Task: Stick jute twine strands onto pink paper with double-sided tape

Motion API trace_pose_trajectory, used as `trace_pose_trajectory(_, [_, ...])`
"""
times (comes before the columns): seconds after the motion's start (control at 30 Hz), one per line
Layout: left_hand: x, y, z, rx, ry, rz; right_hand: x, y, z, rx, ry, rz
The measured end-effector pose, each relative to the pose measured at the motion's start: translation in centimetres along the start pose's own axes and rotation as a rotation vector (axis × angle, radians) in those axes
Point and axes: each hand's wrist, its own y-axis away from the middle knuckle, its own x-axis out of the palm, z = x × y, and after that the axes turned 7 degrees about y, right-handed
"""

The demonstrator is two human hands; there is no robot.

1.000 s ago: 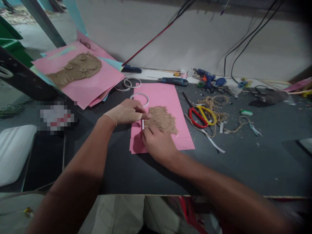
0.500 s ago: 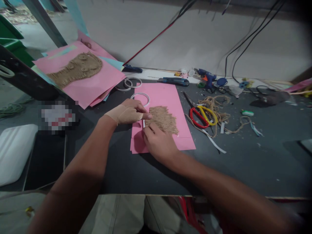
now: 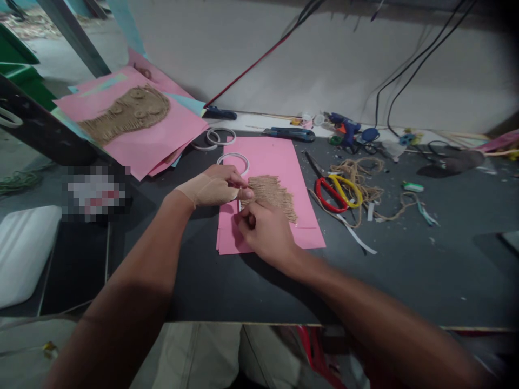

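Surface: dark grey table (image 3: 405,270), flat, littered w/ scraps. Centre: pink sheet (image 3: 275,156), lying flat, near edge approx. parallel to table front. Far left: stack of pink & blue sheets (image 3: 162,146), overhanging a dark ledge. Betw. the two: white tape rings (image 3: 219,136), one more (image 3: 233,159) touching the sheet's far-left corner. Back edge: blue cutter (image 3: 290,133), blue glue gun (image 3: 344,128). Right of sheet: scissors, red & yellow handles (image 3: 338,192), on loose twine (image 3: 365,173); white strip (image 3: 357,240) nearer the front.

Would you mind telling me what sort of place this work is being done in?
Probably a craft workbench: a blue glue gun, scissors beside loose twine, and pink paper bearing a twine patch.
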Motion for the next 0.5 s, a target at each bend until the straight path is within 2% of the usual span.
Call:
trace_pose_trajectory(0.23, [-0.1, 0.16, -0.16, 0.006, 0.018, -0.008, -0.56, -0.26, -0.04, 0.046, -0.082, 0.014])
trace_pose_trajectory(0.5, [-1.0, 0.63, -0.44, -0.095, 0.084, -0.038, -0.48, -0.28, -0.07, 0.039, -0.046, 0.0])
